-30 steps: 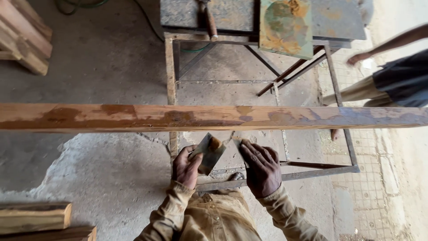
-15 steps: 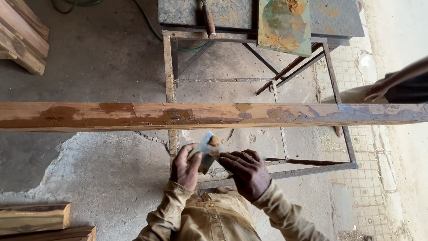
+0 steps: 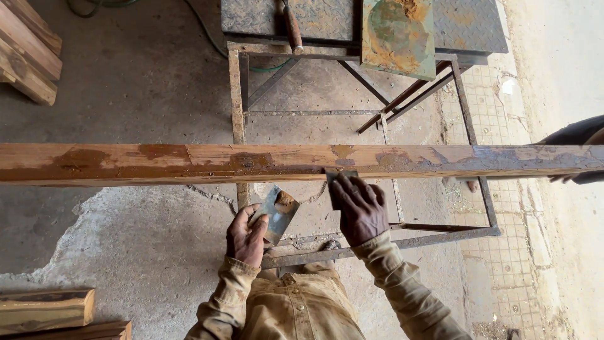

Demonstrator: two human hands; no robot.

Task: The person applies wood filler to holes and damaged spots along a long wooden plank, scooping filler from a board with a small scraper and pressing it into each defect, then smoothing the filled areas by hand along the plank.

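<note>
Beam (image 3: 189, 162) of patched wood runs straight across in front of me, long axis left to right, resting over the rusty metal frame (image 3: 238, 94). It lies just ahead of my fingers, and my right hand (image 3: 360, 208) is the nearer one: those fingers are closed on a small flat scraper blade (image 3: 340, 175) whose edge touches the beam's near face. My left hand (image 3: 246, 236) hangs back, well short of the beam, fingers wrapped under a second metal plate (image 3: 277, 214) that carries a brown dab of filler (image 3: 285, 201).

Counted: one beam, two small metal blades, one in each of my hands. Someone else's sleeve (image 3: 576, 135) shows at the far right end of the beam. Two short wood blocks (image 3: 44, 311) lie on the concrete floor (image 3: 126, 75) at lower left, and more timber is stacked at upper left.
</note>
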